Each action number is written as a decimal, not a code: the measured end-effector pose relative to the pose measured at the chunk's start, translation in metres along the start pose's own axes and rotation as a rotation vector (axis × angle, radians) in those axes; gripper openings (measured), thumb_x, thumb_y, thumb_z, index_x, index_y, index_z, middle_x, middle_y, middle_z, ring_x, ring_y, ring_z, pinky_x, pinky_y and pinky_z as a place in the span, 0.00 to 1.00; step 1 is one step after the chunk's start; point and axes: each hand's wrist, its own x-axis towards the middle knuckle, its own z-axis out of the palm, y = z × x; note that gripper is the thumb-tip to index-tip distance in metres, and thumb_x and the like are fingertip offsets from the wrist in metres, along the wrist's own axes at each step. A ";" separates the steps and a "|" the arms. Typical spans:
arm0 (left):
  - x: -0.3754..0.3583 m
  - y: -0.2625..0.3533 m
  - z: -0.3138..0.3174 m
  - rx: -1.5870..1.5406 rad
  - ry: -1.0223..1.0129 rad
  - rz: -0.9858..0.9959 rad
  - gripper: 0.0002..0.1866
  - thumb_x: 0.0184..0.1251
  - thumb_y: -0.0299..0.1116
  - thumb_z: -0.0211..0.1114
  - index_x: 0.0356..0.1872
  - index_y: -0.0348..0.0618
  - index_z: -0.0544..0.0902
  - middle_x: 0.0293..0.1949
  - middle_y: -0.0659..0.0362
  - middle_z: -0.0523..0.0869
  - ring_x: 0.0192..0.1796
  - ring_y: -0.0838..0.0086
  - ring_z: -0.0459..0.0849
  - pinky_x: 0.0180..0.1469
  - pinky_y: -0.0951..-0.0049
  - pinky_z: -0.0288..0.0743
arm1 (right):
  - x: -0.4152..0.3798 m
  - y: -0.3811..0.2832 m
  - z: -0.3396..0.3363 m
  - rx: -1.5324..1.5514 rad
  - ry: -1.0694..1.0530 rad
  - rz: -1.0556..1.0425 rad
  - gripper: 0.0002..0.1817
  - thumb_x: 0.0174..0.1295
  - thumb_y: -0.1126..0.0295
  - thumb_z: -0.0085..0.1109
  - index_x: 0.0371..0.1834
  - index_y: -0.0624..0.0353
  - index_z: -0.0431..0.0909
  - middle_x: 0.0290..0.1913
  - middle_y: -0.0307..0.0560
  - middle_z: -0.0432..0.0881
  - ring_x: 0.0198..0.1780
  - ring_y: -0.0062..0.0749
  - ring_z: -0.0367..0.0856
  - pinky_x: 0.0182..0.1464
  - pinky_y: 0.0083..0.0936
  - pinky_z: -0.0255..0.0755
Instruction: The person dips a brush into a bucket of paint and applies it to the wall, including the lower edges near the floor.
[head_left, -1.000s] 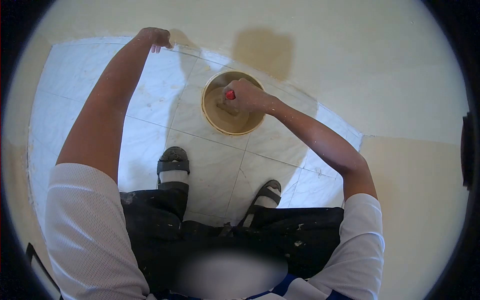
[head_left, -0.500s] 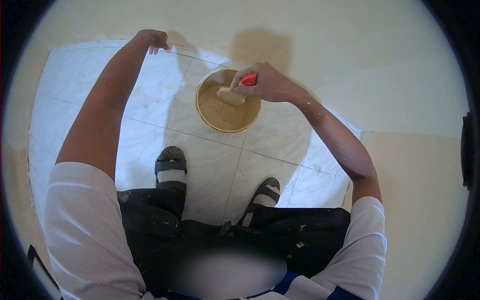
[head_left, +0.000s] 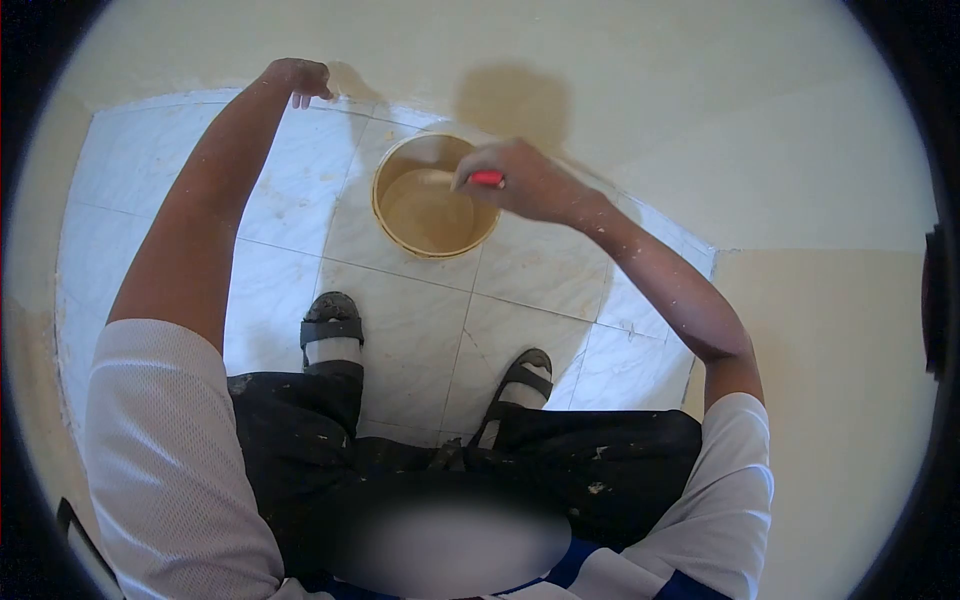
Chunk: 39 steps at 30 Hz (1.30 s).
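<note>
My right hand [head_left: 525, 180] is closed around a paintbrush with a red handle end [head_left: 487, 179]. Its pale head points left over the opening of a round bucket [head_left: 436, 254], partly hidden by my fingers. Inside the bucket lies beige paint [head_left: 430, 215]. My left hand [head_left: 303, 78] is stretched forward near the foot of the wall, its fingers hanging down and slightly apart, with nothing visible in them. Whether it touches the wall cannot be made out.
Marbled white tiles [head_left: 400, 320] cover the floor, with stains near the skirting line. A beige wall [head_left: 660, 90] curves round the front and right. My sandalled feet [head_left: 332, 330] stand behind the bucket. A dark object [head_left: 935, 300] shows at the right edge.
The paintbrush has tilted in my right hand, its head lifting from the paint and swinging left. The bucket and floor appear shifted slightly left in view. My left hand stays nearly still.
</note>
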 end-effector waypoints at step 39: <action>0.043 -0.031 0.010 0.067 -0.073 0.009 0.21 0.71 0.50 0.57 0.44 0.39 0.81 0.31 0.51 0.90 0.33 0.63 0.90 0.32 0.60 0.82 | 0.000 -0.010 -0.004 0.256 -0.204 0.088 0.08 0.60 0.66 0.65 0.37 0.58 0.86 0.35 0.45 0.87 0.36 0.27 0.82 0.43 0.27 0.75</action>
